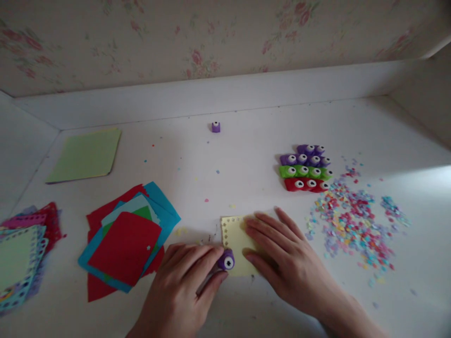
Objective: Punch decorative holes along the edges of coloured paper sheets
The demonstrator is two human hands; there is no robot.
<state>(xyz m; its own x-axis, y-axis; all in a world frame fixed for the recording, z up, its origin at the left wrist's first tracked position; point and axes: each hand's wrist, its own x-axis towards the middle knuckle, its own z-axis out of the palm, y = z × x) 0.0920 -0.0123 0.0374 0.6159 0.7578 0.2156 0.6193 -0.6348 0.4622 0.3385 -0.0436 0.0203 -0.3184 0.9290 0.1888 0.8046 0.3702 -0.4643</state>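
A pale yellow sheet of paper (243, 265) lies flat on the white table, with small star-shaped holes along its top and left edges. My left hand (186, 277) grips a purple craft punch (226, 259) between thumb and fingers at the sheet's left edge. The punch has a white top with a dark star on it. Across the right part of the same sheet, my right hand (282, 256) lies flat with fingers stretched out, partly covering the paper.
Rows of purple, green and red punches (303, 171) stand at the right, beside scattered paper confetti (355, 216). One purple punch (216, 127) is at the back. Coloured sheets (123, 249), punched papers (21, 253) and a pale green stack (86, 155) lie at the left.
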